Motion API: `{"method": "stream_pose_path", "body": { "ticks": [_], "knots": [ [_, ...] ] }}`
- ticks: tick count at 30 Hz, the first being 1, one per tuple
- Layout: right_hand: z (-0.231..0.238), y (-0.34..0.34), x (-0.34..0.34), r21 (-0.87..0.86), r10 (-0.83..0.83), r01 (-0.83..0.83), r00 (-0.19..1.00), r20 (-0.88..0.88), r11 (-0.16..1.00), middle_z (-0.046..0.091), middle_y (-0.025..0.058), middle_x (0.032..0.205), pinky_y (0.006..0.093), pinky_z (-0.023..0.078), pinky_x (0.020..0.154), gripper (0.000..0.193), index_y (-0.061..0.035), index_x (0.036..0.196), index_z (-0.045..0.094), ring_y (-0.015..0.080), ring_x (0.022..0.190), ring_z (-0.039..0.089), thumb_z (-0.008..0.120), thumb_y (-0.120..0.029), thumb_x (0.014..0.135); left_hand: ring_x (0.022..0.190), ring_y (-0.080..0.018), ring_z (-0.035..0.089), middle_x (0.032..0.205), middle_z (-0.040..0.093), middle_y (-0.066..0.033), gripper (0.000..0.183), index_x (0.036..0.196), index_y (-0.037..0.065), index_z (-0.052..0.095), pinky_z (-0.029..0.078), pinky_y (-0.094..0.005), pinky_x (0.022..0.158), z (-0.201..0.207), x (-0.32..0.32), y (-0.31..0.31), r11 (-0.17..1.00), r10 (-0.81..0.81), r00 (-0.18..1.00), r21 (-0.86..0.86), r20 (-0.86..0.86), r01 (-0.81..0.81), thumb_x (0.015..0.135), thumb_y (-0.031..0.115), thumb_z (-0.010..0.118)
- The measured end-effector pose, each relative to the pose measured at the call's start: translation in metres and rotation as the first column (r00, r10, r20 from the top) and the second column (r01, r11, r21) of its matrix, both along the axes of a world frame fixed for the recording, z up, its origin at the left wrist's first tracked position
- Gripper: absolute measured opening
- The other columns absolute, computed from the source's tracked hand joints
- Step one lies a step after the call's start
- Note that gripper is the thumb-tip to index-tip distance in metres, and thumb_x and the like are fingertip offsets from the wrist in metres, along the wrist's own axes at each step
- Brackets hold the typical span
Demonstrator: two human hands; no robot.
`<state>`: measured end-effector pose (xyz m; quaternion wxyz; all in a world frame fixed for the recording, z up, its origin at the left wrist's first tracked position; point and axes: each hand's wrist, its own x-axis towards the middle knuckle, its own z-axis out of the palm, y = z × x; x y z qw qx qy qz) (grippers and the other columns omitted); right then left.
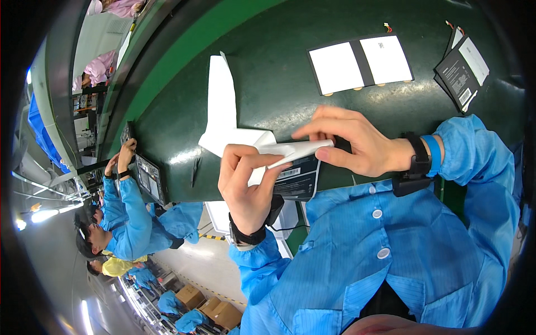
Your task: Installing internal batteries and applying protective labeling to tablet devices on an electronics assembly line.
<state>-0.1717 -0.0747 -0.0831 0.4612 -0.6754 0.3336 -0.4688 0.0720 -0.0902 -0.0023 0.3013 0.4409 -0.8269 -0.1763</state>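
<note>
A white, folded sheet of thin paper or film [304, 148] is stretched between my two hands. Its near left part is pinched by the thumb and fingers of my left hand [244, 177]. My right hand [360, 140] grips the other end between thumb and fingers, its index finger reaching out over the sheet. Beneath my hands, close to the table's front edge, lies a flat black battery pack [298, 187] with a printed label, partly covered by the hands and the sheet. More white peeled sheets [222, 97] lie crumpled to the left.
On the dark green table [268, 67] a battery pack with two white panels [335, 67] lies at the back. Several black packs [463, 72] are stacked at far right. A slim dark tool [195, 171] rests at left. Beyond it, a co-worker [131, 223] handles an open device [149, 176].
</note>
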Motion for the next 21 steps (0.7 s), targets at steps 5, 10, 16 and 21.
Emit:
{"method": "stream_pose_path", "body": {
  "ticks": [5, 10, 16, 21],
  "knots": [
    [0.003, 0.003, 0.003, -0.14, -0.186, 0.2, 0.977, 0.105, 0.97, 0.065, 0.0078, 0.108, 0.0286, 0.049, 0.073, 0.026, -0.0031, 0.119, 0.075, 0.0158, 0.084, 0.058, 0.079, -0.009, 0.094, 0.087, -0.0235, 0.065, 0.101, 0.065, -0.0068, 0.03, 0.084, 0.004, 0.071, 0.051, -0.0359, 0.073, -0.004, -0.011, -0.004, 0.983, 0.0, 1.0, -0.182, 0.023, 0.004, 0.068, 0.008, 0.095],
    [0.002, 0.002, 0.004, -0.096, -0.163, 0.175, 0.979, 0.119, 0.98, 0.066, 0.0069, 0.106, 0.0268, 0.05, 0.071, 0.026, -0.0031, 0.116, 0.077, 0.0137, 0.084, 0.059, 0.082, -0.003, 0.091, 0.087, -0.0232, 0.069, 0.099, 0.068, -0.0091, 0.037, 0.08, 0.002, 0.059, 0.053, -0.0338, 0.07, -0.011, -0.011, -0.005, 0.991, -0.018, 0.996, -0.131, -0.09, 0.006, 0.073, 0.01, 0.094],
    [0.0, 0.003, 0.004, -0.062, -0.109, 0.122, 0.978, 0.18, 0.991, 0.067, 0.0066, 0.106, 0.0265, 0.05, 0.072, 0.025, -0.0036, 0.115, 0.078, 0.0143, 0.088, 0.061, 0.084, -0.005, 0.09, 0.082, -0.0231, 0.071, 0.096, 0.074, -0.011, 0.034, 0.08, 0.001, 0.06, 0.054, -0.0327, 0.068, -0.015, -0.009, -0.003, 0.992, -0.011, 0.991, -0.123, -0.132, -0.006, 0.073, 0.006, 0.093],
    [0.008, 0.002, 0.008, -0.092, -0.159, 0.178, 0.97, 0.183, 0.98, 0.066, 0.0048, 0.103, 0.0276, 0.051, 0.071, 0.033, -0.0049, 0.119, 0.075, 0.015, 0.088, 0.063, 0.087, -0.01, 0.088, 0.087, -0.0233, 0.073, 0.102, 0.078, -0.0148, 0.034, 0.092, 0.001, 0.063, 0.057, -0.0314, 0.074, -0.025, -0.007, -0.002, 0.958, -0.006, 0.988, -0.285, -0.157, -0.039, 0.075, 0.004, 0.093]
  ]
}}
